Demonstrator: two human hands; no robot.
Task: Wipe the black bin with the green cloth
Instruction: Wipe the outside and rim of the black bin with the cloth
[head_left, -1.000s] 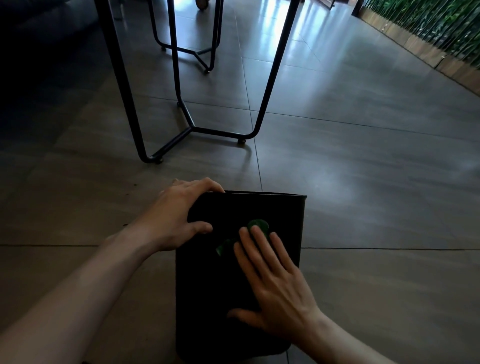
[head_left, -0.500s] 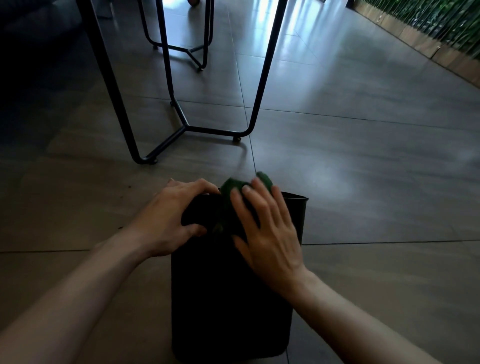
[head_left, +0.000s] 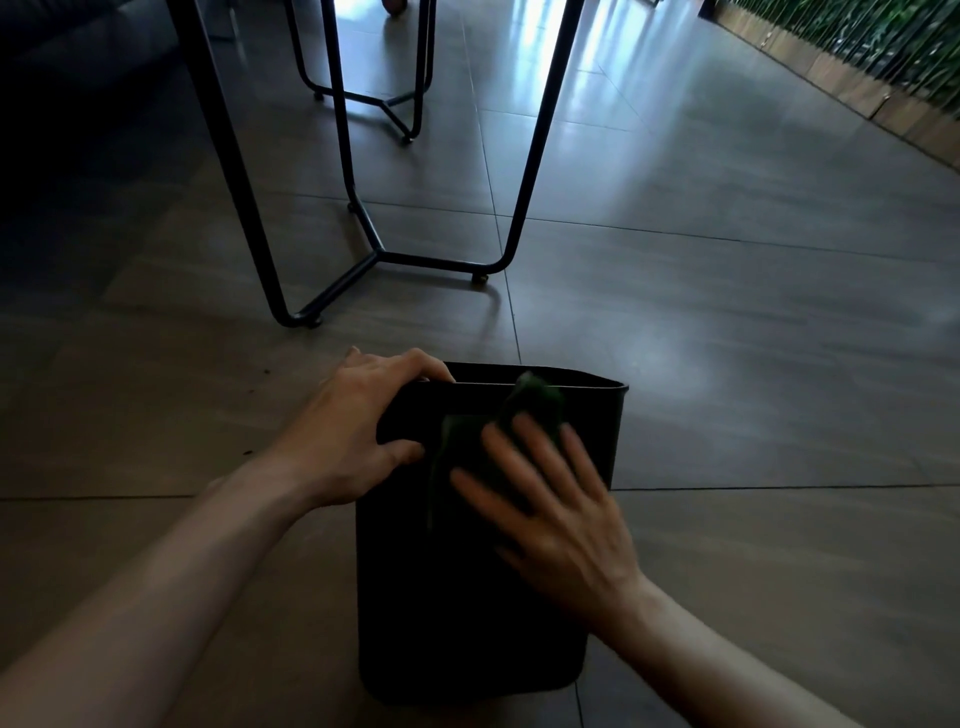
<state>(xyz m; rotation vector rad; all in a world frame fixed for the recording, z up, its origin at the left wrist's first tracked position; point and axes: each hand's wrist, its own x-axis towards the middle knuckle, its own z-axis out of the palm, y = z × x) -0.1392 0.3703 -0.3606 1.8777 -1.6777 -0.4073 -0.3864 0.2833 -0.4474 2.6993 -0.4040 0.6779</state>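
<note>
The black bin (head_left: 447, 613) lies tilted on the tiled floor with its open rim pointing away from me. My left hand (head_left: 358, 431) grips the rim at the bin's left corner, fingers hooked over the edge. My right hand (head_left: 550, 509) lies flat on the bin's upper side and presses the green cloth (head_left: 535, 405) against it. The cloth shows beyond my fingertips, close to the rim, and a darker fold of it trails to the left under my palm. The right hand is blurred by motion.
Black metal table legs (head_left: 374, 254) stand on the floor just beyond the bin, with a second frame (head_left: 384, 104) further back. A wooden planter edge with green plants (head_left: 852, 88) runs along the far right. Grey floor tiles spread to the right of the bin.
My right hand slid the cloth up to the rim, then back down toward me. The left hand kept its grip on the rim. The view shifted slightly.
</note>
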